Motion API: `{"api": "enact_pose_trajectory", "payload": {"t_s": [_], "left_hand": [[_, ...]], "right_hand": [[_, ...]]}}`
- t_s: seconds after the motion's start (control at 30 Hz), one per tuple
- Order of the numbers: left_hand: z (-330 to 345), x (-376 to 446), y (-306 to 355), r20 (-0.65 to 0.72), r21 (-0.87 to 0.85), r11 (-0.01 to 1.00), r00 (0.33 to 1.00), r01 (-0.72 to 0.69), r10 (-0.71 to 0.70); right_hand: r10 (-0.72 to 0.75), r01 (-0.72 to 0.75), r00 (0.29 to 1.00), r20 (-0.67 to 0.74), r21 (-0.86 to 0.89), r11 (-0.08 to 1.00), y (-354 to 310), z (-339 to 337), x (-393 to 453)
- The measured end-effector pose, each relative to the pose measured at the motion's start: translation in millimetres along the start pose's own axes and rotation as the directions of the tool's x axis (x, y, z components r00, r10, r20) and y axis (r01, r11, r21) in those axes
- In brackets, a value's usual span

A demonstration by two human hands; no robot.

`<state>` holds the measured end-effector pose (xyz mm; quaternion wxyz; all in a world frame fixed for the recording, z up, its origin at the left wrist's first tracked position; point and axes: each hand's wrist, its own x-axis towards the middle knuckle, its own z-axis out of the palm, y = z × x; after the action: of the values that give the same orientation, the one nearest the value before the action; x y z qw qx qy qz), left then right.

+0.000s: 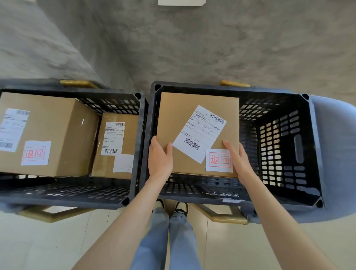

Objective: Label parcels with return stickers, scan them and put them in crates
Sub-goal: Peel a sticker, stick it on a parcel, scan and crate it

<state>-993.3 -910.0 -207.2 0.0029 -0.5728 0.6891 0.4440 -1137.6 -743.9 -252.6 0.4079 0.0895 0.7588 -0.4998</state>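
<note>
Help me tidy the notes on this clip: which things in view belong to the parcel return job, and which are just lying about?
Part of the job:
- held parcel, gripped by left hand and right hand
- its return sticker and shipping label
- right crate
- left crate with large parcel and small parcel

Just there:
- white object on the floor
- blue chair under the right crate

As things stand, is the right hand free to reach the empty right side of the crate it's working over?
Probably not right now: the right hand and left hand both hold the cardboard parcel over the right crate. The space itself is open, with nothing lying in it.
</note>
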Motion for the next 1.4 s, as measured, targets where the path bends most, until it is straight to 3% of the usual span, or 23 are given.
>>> {"api": "enact_pose_trajectory", "payload": {"t_s": [0.4, 0.57, 0.8, 1.0, 1.13, 1.3, 1.4], "left_hand": [[-23.5, -17.4, 22.8, -0.054, 0.192, 0.976, 0.992, -0.103, 0.115], [-52.1, -35.1, 46.6, 0.078, 0.403, 0.867, 0.955, -0.293, 0.287], [-81.5, -71.7, 102.3, 0.262, 0.554, 0.56, 0.767, -0.617, 0.586], [-91.2, -107.4, 135.6, 0.358, 0.572, 0.339, 0.6, -0.747, 0.715], [-100.5, -122.1, 141.9, 0.447, 0.544, 0.194, 0.478, -0.816, 0.756], [-114.9, -138.2, 148.6, 0.511, 0.451, 0.052, 0.306, -0.891, 0.803], [-117.7, -155.5, 144.2, 0.559, 0.345, -0.042, 0.169, -0.938, 0.812]], "right_hand": [[0.059, -0.056, 0.998, 0.014, -0.139, 0.989, -22.2, -1.0, -12.7], [-0.092, 0.067, 0.992, -0.087, -0.258, 0.964, -49.6, -3.3, -44.5], [-0.432, 0.245, 0.895, -0.113, -0.684, 0.687, -93.2, -28.3, -108.8], [-0.596, 0.239, 0.787, -0.16, -0.812, 0.533, -111.2, -51.5, -175.0], [-0.641, 0.176, 0.731, -0.234, -0.843, 0.508, -106.8, -63.4, -221.4], [-0.64, 0.065, 0.663, -0.388, -0.822, 0.565, -86.5, -70.1, -280.6], [-0.608, -0.026, 0.627, -0.487, -0.793, 0.608, -64.8, -64.2, -318.4]]}}
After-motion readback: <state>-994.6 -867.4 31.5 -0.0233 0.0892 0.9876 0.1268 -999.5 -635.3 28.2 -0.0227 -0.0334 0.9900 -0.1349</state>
